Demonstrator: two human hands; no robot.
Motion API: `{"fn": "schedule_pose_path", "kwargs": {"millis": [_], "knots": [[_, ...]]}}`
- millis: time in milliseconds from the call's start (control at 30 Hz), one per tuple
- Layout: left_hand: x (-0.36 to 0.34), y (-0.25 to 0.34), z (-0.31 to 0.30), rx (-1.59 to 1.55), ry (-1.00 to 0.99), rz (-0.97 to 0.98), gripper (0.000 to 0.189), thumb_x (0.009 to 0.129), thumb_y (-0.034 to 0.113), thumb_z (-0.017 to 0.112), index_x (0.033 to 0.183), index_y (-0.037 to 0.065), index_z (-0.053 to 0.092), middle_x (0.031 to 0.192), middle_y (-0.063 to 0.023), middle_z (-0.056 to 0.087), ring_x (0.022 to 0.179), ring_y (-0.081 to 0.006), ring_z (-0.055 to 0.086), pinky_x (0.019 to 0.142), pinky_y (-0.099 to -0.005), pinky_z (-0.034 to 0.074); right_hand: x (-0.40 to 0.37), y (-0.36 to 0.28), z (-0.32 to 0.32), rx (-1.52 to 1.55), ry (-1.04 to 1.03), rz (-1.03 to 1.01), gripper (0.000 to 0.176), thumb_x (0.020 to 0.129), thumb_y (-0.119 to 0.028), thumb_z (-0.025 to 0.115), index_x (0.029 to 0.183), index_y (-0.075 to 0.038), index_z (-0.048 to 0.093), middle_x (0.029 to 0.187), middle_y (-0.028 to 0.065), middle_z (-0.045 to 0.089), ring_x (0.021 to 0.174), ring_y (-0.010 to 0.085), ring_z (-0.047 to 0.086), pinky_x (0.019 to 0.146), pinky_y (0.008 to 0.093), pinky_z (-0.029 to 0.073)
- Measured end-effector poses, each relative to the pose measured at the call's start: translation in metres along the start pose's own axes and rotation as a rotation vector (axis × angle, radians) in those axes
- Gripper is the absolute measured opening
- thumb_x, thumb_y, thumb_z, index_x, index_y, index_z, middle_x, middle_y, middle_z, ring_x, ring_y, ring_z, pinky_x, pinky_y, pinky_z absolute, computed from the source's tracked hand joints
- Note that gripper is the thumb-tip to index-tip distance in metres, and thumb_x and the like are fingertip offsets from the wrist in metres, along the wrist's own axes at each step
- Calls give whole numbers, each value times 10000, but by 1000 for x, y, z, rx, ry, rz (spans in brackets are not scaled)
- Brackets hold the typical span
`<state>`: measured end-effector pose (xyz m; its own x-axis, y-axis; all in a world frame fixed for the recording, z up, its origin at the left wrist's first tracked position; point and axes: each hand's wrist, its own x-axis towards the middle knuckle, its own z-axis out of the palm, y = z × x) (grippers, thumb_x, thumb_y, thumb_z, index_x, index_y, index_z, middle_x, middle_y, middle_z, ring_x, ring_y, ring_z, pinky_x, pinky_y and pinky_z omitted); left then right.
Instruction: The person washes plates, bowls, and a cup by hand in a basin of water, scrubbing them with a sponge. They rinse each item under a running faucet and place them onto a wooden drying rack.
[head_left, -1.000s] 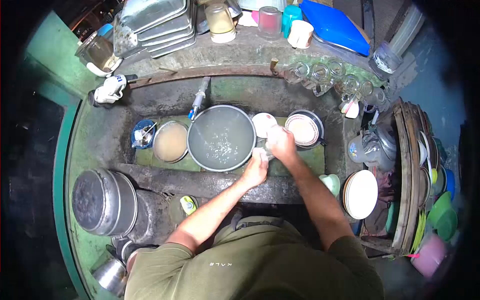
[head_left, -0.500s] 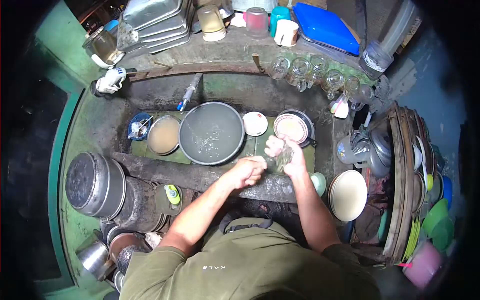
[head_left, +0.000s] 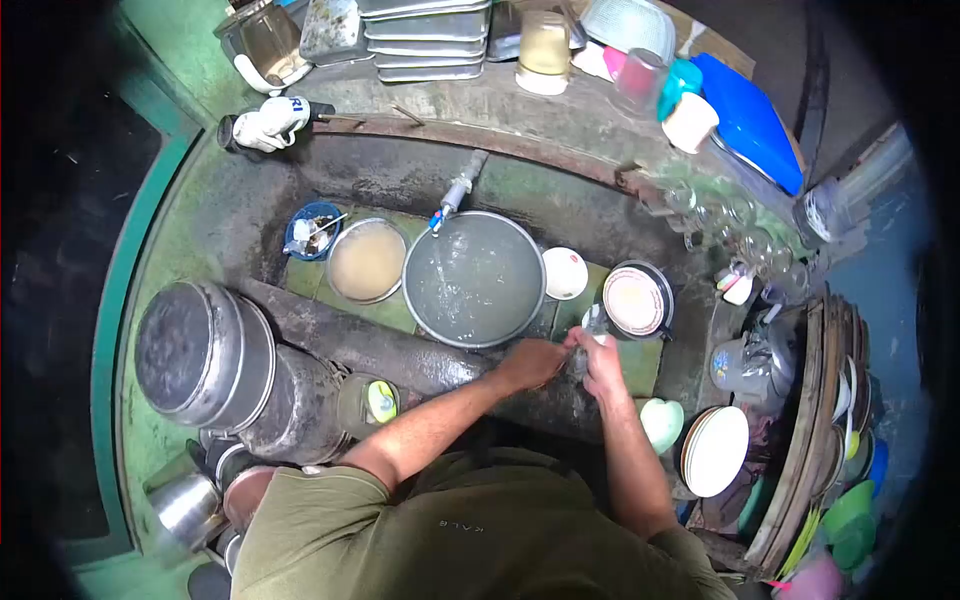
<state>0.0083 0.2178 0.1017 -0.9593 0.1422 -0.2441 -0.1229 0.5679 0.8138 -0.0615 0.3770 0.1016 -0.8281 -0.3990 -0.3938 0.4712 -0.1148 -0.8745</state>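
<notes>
My right hand is closed round a clear drinking glass, whose upper part shows above the fingers. Close against it, my left hand is curled shut, its fingertips meeting the glass and my right fingers. Whatever the left fingers grip is hidden. Both hands are over the sink's front ledge, just right of a large basin of cloudy water. Beyond the glass are a small white bowl and a dark-rimmed pan with a patterned plate in it.
A tap reaches over the basin. Left of it stand a bowl of murky water and a blue scrap bowl. Large pots stand at left, stacked plates at right. Glass mugs and metal trays line the back ledge.
The view has turned, shifting the sink contents. My left hand has come to the right and now touches the glass, which was held apart from it before.
</notes>
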Motion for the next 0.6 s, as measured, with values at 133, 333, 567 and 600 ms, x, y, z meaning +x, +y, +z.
{"fn": "schedule_pose_path", "kwargs": {"millis": [133,333,567,600], "knots": [[21,-64,-5,-882,101,-231,323,1000,361,426,988,117,639,644,-25,584,525,-174,541,546,-285,455,26,1,41,-497,-244,288,186,880,-144,617,996,-4,652,839,62,643,766,171,603,704,335,503],[68,-167,-14,-1456,167,-403,351,999,382,447,1119,66,542,1087,-131,640,971,-259,642,748,-381,523,41,19,93,-915,-155,487,198,807,-183,617,890,-22,697,783,92,646,593,176,562,471,340,433],[80,-362,-6,-1148,567,-824,362,935,235,471,1263,87,513,1131,-100,628,1006,-242,608,843,-446,497,-72,37,-35,-632,313,653,227,807,-158,707,921,33,662,685,67,629,556,140,538,454,331,389],[83,-371,-8,-1046,606,-868,363,934,227,480,1269,91,508,1129,-97,627,998,-237,608,835,-437,497,-100,74,-96,-782,444,668,322,784,-181,721,991,54,648,714,89,640,568,158,553,472,358,419]]}}
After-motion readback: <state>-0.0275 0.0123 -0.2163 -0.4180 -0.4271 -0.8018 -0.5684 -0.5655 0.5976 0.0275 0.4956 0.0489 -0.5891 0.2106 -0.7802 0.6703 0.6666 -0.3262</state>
